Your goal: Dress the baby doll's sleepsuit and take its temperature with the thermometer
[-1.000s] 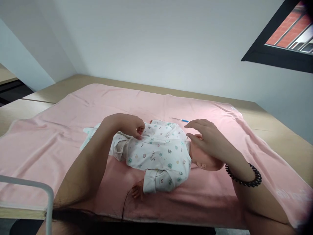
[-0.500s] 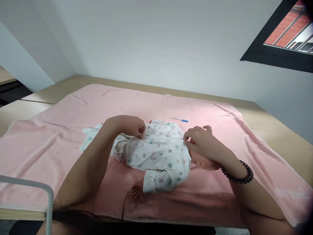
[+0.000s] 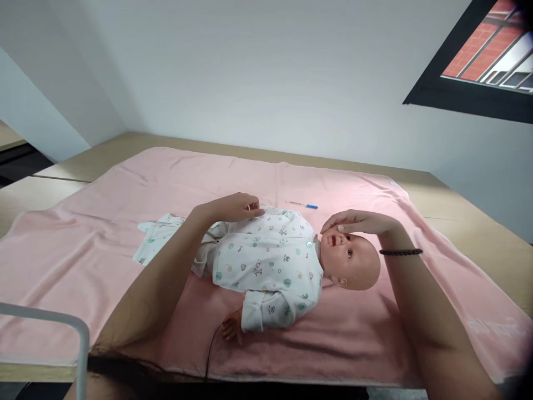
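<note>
Head view: we are resting our open left hand [image 3: 237, 206] on the baby doll [image 3: 287, 261] lying on the pink blanket [image 3: 104, 233], our flat, open right hand [image 3: 360, 222] hovering over its face.

The doll [image 3: 350, 261] is showing smooth, faintly glossy plastic on its bare head. Its suit [image 3: 266, 266] is looking like soft matt printed cloth. Under the doll, the blanket [image 3: 104, 222] is lying as matt pink fleecy fabric, creased. Beyond the blanket, the counter [image 3: 478, 233] is looking like smooth matt wood. Near the blanket's front corner, a rail [image 3: 62, 322] is showing smooth painted metal.
</note>
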A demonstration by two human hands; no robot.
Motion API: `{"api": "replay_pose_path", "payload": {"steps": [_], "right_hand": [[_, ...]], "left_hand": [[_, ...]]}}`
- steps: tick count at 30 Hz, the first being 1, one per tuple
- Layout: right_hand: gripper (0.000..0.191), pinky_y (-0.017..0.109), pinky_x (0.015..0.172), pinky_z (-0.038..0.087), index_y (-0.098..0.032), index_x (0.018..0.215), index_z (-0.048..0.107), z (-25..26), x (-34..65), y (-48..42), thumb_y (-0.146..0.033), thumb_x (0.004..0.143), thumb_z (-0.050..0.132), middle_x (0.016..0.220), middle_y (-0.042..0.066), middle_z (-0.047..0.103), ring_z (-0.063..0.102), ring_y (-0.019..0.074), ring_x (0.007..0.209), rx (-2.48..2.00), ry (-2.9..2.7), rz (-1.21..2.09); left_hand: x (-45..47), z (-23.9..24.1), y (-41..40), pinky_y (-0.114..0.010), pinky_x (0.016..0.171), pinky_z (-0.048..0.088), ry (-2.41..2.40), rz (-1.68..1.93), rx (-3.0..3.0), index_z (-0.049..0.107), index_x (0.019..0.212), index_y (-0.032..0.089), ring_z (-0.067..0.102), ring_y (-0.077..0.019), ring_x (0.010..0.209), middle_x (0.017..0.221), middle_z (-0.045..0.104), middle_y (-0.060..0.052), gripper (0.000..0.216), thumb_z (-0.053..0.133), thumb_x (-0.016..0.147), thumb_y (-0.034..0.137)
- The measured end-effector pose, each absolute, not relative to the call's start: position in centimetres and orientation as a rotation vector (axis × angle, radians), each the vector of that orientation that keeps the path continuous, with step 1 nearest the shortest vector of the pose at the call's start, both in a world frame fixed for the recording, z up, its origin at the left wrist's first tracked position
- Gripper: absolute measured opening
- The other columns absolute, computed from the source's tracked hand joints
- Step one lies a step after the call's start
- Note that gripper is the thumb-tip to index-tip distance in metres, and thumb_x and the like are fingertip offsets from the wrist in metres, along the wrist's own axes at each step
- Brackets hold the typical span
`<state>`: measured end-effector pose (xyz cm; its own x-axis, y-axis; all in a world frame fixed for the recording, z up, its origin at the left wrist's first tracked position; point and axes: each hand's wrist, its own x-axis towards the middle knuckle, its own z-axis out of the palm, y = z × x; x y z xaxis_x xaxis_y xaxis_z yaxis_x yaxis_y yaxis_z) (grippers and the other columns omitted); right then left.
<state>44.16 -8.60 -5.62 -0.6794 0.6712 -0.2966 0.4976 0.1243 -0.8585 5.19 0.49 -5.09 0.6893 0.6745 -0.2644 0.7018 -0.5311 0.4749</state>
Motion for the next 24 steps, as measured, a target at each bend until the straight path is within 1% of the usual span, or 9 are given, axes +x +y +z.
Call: {"api": "replay_pose_path", "payload": {"steps": [2, 5, 6, 9, 11, 13, 16, 21, 24], "right_hand": [[0.043, 0.035, 0.095, 0.056, -0.014, 0.126, 0.068, -7.6, 44.3, -8.0, -0.046, 0.099, 0.062, 0.126, 0.014, 0.069, 0.069, 0.0212, 0.111, -1.128, -2.043, 1.761], [0.039, 0.036, 0.092, 0.057, -0.01, 0.113, 0.071, -9.9, 44.0, -7.8, -0.046, 0.096, 0.067, 0.115, 0.015, 0.072, 0.071, 0.0212, 0.104, -1.175, -1.793, 1.846], [0.039, 0.037, 0.092, 0.057, -0.01, 0.11, 0.072, -10.4, 44.0, -7.7, -0.046, 0.095, 0.069, 0.114, 0.016, 0.072, 0.07, 0.0221, 0.104, -1.176, -1.748, 1.866], [0.041, 0.039, 0.09, 0.058, -0.01, 0.108, 0.072, -12.0, 44.1, -7.1, -0.045, 0.086, 0.079, 0.112, 0.016, 0.072, 0.07, 0.0251, 0.104, -1.166, -1.695, 1.849], [0.045, 0.035, 0.081, 0.058, -0.014, 0.112, 0.07, -13.1, 44.4, -6.5, -0.047, 0.083, 0.08, 0.103, 0.012, 0.072, 0.071, 0.0216, 0.093, -1.176, -1.641, 1.742], [0.046, 0.029, 0.075, 0.056, -0.02, 0.118, 0.066, -14.3, 44.4, -5.8, -0.05, 0.086, 0.077, 0.097, 0.006, 0.069, 0.067, 0.0155, 0.083, -1.199, -1.559, 1.564], [0.044, 0.027, 0.078, 0.055, -0.024, 0.12, 0.061, -16.0, 44.2, -5.0, -0.053, 0.089, 0.072, 0.103, 0.004, 0.066, 0.062, 0.0116, 0.081, -1.266, -1.437, 1.229], [0.044, 0.035, 0.081, 0.056, -0.021, 0.111, 0.063, -18.2, 43.3, -3.8, -0.052, 0.083, 0.076, 0.114, 0.01, 0.065, 0.063, 0.0199, 0.093, -1.454, -1.387, 0.753], [0.041, 0.042, 0.087, 0.057, -0.022, 0.118, 0.063, -18.7, 42.8, -3.4, -0.048, 0.087, 0.069, 0.128, 0.013, 0.062, 0.063, 0.0241, 0.103, -1.52, -1.434, 0.572]], "left_hand": [[5.1, -6.6, 1.7, -0.029, 0.072, 0.041, 1.033, -0.022, 2.322, 0.061, 0.094, 0.019, 0.058, -0.0179, 0.084, 0.101, 0.069, -0.007, 0.052, 0.043, 0.095, 0.068], [4.4, -8.9, 3.5, -0.029, 0.068, 0.039, 1.077, 0.077, 2.295, 0.059, 0.085, 0.019, 0.055, -0.0176, 0.077, 0.088, 0.066, -0.006, 0.056, 0.041, 0.094, 0.071], [4.1, -9.6, 4.1, -0.029, 0.069, 0.041, 1.106, 0.113, 2.268, 0.06, 0.087, 0.019, 0.056, -0.0184, 0.079, 0.089, 0.067, -0.006, 0.055, 0.043, 0.093, 0.071], [3.4, -11.0, 5.0, -0.031, 0.079, 0.047, 1.184, 0.27, 2.2, 0.062, 0.096, 0.019, 0.061, -0.0214, 0.095, 0.106, 0.07, -0.008, 0.052, 0.046, 0.092, 0.069], [3.3, -11.4, 5.2, -0.032, 0.086, 0.049, 1.191, 0.345, 2.168, 0.063, 0.102, 0.02, 0.062, -0.0224, 0.102, 0.114, 0.07, -0.008, 0.051, 0.047, 0.091, 0.067], [3.4, -11.7, 5.0, -0.033, 0.089, 0.05, 1.155, 0.338, 2.149, 0.065, 0.105, 0.022, 0.063, -0.023, 0.104, 0.115, 0.071, -0.007, 0.051, 0.05, 0.089, 0.068], [3.7, -11.9, 4.9, -0.035, 0.09, 0.05, 1.123, 0.241, 2.184, 0.068, 0.104, 0.022, 0.064, -0.0248, 0.104, 0.114, 0.072, -0.006, 0.052, 0.051, 0.087, 0.068], [4.0, -12.2, 5.0, -0.037, 0.085, 0.047, 1.163, 0.17, 2.267, 0.069, 0.096, 0.021, 0.064, -0.0258, 0.097, 0.106, 0.071, -0.008, 0.054, 0.044, 0.09, 0.069], [4.1, -12.2, 4.9, -0.036, 0.083, 0.047, 1.165, 0.175, 2.284, 0.068, 0.094, 0.021, 0.063, -0.025, 0.095, 0.104, 0.07, -0.008, 0.053, 0.043, 0.091, 0.067]]}}
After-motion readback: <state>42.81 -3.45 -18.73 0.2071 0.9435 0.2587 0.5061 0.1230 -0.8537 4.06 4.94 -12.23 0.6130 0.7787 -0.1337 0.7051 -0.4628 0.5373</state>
